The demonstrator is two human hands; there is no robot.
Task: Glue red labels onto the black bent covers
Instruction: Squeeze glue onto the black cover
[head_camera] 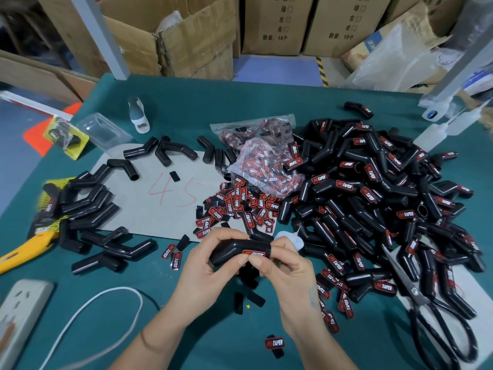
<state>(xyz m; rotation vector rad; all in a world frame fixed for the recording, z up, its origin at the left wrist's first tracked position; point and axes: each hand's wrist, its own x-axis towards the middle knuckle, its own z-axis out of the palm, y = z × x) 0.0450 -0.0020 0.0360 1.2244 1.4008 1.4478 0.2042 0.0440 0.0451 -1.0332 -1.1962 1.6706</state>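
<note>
Near the counter's front edge, a black bent cover (237, 251) is gripped by the left hand (205, 265) while a red label (253, 253) is pinched down under both thumbs, right hand (286, 271) included, presumably for adhesion.

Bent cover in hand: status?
Left hand and right hand grip bent cover; thumbs press red label on. Nothing obstructing.

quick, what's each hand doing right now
Left hand: grips the black bent cover.
Right hand: pinches the same cover's end, thumb pressing the red label.
</note>
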